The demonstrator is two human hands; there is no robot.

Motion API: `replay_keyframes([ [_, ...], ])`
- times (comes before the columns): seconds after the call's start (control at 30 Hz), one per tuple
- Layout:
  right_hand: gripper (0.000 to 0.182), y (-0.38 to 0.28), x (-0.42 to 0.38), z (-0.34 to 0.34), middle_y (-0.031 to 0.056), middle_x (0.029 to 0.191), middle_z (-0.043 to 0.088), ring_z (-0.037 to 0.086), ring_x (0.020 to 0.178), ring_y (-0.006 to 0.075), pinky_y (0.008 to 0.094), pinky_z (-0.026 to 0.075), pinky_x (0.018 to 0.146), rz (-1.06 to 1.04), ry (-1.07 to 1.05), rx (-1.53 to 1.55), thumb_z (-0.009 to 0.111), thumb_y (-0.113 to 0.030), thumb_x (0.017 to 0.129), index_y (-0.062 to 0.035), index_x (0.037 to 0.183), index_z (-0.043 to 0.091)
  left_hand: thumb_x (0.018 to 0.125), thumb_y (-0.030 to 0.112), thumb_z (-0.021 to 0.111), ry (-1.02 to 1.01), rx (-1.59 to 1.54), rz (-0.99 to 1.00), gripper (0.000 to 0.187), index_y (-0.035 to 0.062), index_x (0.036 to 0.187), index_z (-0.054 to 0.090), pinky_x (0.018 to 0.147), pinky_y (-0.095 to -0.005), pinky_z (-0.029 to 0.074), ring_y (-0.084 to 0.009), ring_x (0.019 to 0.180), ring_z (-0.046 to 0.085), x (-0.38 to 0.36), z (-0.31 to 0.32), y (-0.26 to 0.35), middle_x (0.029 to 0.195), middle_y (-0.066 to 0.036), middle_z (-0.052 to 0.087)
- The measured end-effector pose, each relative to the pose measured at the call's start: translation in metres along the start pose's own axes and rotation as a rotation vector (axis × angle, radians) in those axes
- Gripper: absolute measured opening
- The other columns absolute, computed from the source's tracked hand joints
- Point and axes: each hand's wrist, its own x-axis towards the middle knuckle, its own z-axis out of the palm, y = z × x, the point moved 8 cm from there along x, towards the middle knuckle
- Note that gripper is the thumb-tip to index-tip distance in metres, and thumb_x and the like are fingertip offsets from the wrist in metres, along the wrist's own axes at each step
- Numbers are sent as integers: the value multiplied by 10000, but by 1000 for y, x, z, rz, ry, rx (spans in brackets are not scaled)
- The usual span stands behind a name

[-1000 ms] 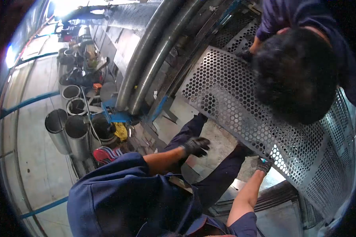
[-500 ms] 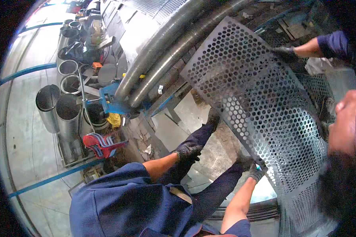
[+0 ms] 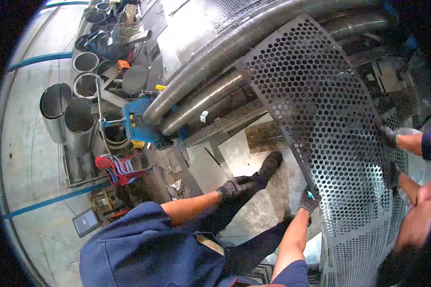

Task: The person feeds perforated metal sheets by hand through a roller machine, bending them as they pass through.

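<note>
A long perforated metal sheet with rows of round holes stands tilted on the right, its lower part curving toward the bottom edge. My right hand, in a dark grey glove, is closed at the sheet's left edge, with a small teal-and-white item showing at its fingers. My left hand, gloved too, hangs over my dark trousers near the knee, away from the sheet. Its fingers look loosely apart and nothing shows in them.
A co-worker's gloved hand touches the sheet's far edge; another person's bare arm is below it. Large metal pipes cross behind. At the left are upright cylinders, a blue clamp, red stools and a tablet-like screen.
The sheet has shifted right and become more upright in view. My left hand is slightly farther left relative to it. The co-worker's gloved hand is lower along the far edge.
</note>
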Motion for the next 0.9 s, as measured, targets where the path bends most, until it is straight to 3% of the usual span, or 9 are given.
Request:
replay_keyframes([
  [0.07, 368, -14, 46, -16, 148, 1108, 601, 544, 1052, 324, 488, 429, 947, -13, -127, -168, 502, -327, 864, -30, 1069, 577, 885, 269, 605, 117, -155, -69, 409, 9, 1195, 541, 884, -315, 459, -175, 991, 571, 24, -14, 7, 1068, -102, 629],
  [0.17, 258, -2, 14, 5, 94, 849, 645, 609, 835, 280, 457, 490, 836, 29, -52, -162, 499, -271, 857, -38, 859, 608, 885, 287, 597, 147, -85, -69, 401, 9, 1171, 561, 869, -313, 458, -187, 975, 572, 27, -15, -4, 1064, -90, 631],
  [0.23, 310, -7, 33, -10, 104, 859, 644, 596, 890, 299, 469, 495, 847, 9, 65, -70, 477, -297, 871, -15, 914, 599, 884, 316, 588, 137, -126, 77, 384, 19, 1127, 587, 802, -317, 478, -190, 882, 581, 0, 7, -8, 993, -54, 628],
  [0.4, 413, -17, 101, -50, 177, 990, 605, 583, 914, 338, 494, 491, 855, 111, -107, 73, 564, -329, 838, 22, 1056, 559, 862, 307, 625, 132, -383, -129, 372, 34, 1110, 585, 639, -274, 467, -123, 721, 548, -34, 25, -24, 858, -27, 601],
  [0.47, 427, -19, 111, -58, 182, 1001, 602, 583, 904, 341, 491, 493, 846, 150, -110, 29, 565, -343, 839, 23, 1059, 556, 872, 319, 605, 97, -236, -226, 471, -1, 1210, 540, 924, -316, 428, -182, 1041, 543, -49, 23, -16, 1154, -98, 589],
  [0.63, 490, -33, 93, -64, 164, 1025, 610, 576, 923, 323, 496, 462, 853, 311, -227, -81, 565, -405, 848, 25, 1083, 550, 857, 410, 598, 93, -84, -314, 542, -5, 1203, 544, 894, -326, 443, -180, 1011, 552, -74, 47, -19, 1121, -101, 603],
  [0.8, 378, -160, 112, -125, 131, 994, 629, 578, 909, 302, 471, 462, 859, 199, -174, 67, 535, -339, 838, -20, 1030, 596, 854, 400, 604, 53, 161, -205, 514, -6, 1167, 565, 862, -330, 452, -175, 960, 560, -77, 68, -65, 1075, -84, 614],
  [0.87, 339, -235, 132, -157, 117, 981, 636, 578, 904, 294, 461, 462, 861, 116, -141, 145, 522, -312, 834, -37, 1009, 614, 851, 372, 616, 113, -17, -283, 500, -14, 1165, 561, 847, -327, 455, -166, 966, 556, -97, 107, -51, 1057, -80, 617],
  [0.9, 321, -275, 142, -176, 111, 975, 640, 579, 901, 290, 456, 462, 863, 69, -131, 176, 516, -299, 832, -46, 999, 623, 836, 341, 639, 234, 195, -42, 472, -6, 1149, 577, 782, -312, 469, -165, 894, 568, -92, 104, -62, 1005, -62, 620],
])
